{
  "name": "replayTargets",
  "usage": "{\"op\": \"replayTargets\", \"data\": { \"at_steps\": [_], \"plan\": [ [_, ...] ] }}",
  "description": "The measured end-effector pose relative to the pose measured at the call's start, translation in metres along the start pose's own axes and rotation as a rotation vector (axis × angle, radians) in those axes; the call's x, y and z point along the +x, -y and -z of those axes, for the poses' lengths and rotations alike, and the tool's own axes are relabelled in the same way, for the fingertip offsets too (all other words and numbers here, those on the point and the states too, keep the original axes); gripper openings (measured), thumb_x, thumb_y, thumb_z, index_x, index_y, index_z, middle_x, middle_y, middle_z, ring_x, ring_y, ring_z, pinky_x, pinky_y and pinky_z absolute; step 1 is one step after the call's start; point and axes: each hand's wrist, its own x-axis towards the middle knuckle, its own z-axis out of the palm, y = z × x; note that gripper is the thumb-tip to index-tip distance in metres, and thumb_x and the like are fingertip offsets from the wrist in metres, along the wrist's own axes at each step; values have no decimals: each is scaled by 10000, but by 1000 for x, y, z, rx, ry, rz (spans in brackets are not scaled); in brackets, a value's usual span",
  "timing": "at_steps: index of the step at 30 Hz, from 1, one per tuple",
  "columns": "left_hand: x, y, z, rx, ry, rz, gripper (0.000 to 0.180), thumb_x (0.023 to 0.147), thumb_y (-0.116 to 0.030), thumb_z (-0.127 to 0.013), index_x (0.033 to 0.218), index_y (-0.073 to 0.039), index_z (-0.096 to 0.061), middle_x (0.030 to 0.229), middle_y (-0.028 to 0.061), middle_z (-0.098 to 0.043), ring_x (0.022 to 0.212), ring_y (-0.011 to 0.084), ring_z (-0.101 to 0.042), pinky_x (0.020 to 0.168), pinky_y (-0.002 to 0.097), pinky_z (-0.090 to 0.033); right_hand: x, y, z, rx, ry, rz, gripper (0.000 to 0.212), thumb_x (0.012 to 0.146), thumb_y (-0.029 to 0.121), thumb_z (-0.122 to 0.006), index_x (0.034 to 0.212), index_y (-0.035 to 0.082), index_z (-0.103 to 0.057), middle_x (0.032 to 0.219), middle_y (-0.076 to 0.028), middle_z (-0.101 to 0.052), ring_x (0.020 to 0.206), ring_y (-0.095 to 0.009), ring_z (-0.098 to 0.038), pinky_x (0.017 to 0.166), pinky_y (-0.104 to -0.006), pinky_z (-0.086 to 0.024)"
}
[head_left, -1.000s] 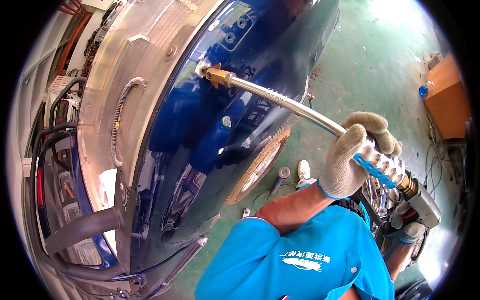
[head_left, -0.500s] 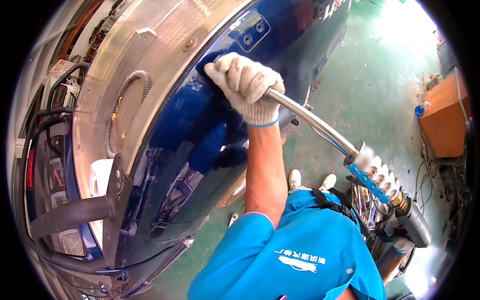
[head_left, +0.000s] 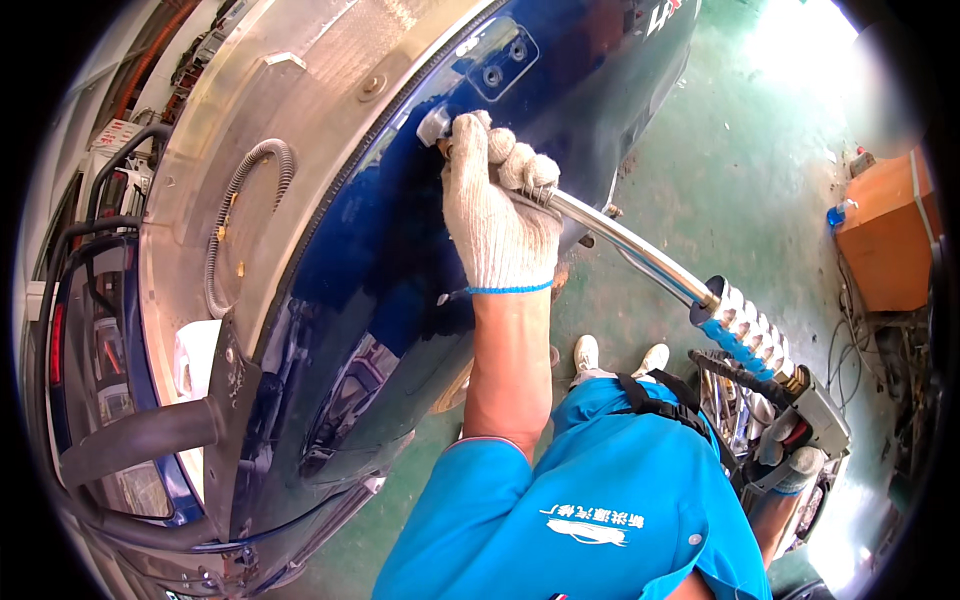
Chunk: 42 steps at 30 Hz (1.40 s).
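My left hand (head_left: 500,205), in a white knit glove, is closed around the front end of a slide hammer dent puller (head_left: 640,250). Its pale tip (head_left: 433,127) sits against the glossy dark blue car panel (head_left: 375,225), just below a recessed plate with two holes. From there the chrome rod slopes down to the right, to a ribbed weight with blue in its grooves (head_left: 745,335) and a grey rear handle (head_left: 822,415). Also gloved, my right hand (head_left: 800,468) is wrapped around that handle, its fingers partly hidden.
At the left is an opened body section with bare metal (head_left: 190,190), a corrugated hose (head_left: 215,220) and a black tubular bar (head_left: 140,435). An orange cabinet (head_left: 885,235) stands at right, cables beside it. A tool cart (head_left: 735,400) is near my right arm, on green floor (head_left: 690,170).
My left hand has turned and shifted slightly down, so the puller's tip now shows. My right hand and the rear handle have moved up and a little left.
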Motion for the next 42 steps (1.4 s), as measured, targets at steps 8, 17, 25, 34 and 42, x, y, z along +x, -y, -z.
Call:
{"op": "replayTargets", "data": {
  "at_steps": [8, 17, 25, 34, 42],
  "plan": [
    [7, 0, -6, -15, 6, 17, 183, 1013, -256, -617, 950, -86, -642, 731, -14, -524, 549, 117, -416, 543, 272, -429, 3, -6, 9, 17, 45, 1, 650, 720, 318, -899, 1115, -90, -583, 717, -132, -649, 430, -166, -552, 370, -282, -419],
    [6, -4, -3, -16, 12, 17, 188, 1012, -257, -617, 950, -82, -645, 738, -8, -551, 564, 121, -448, 555, 278, -438, 7, 1, -4, 8, -10, 34, 658, 715, 297, -898, 1119, -109, -575, 746, -149, -655, 436, -170, -562, 373, -282, -432],
    [8, 0, -3, -27, 57, 29, 237, 1012, -279, -619, 956, -50, -638, 745, -14, -535, 585, 118, -438, 579, 286, -436, 10, 6, -16, -19, -51, 85, 665, 711, 279, -898, 1122, -126, -568, 771, -164, -661, 442, -173, -572, 375, -282, -444],
    [10, -1, 14, -10, 265, -12, 313, 1018, -337, -597, 1077, -33, -642, 866, 46, -633, 684, 158, -584, 706, 320, -533, 11, 9, -22, -27, -80, 136, 673, 706, 258, -898, 1126, -145, -560, 800, -182, -667, 449, -177, -583, 378, -282, -458],
    [-79, 116, 12, 45, 382, 253, 310, 1006, -317, -603, 1164, -51, -619, 1066, 127, -654, 983, 287, -666, 970, 483, -524, 15, 2, -32, -24, -108, 250, 681, 702, 240, -897, 1130, -162, -554, 825, -197, -673, 455, -180, -593, 380, -281, -470]
  ]
}}
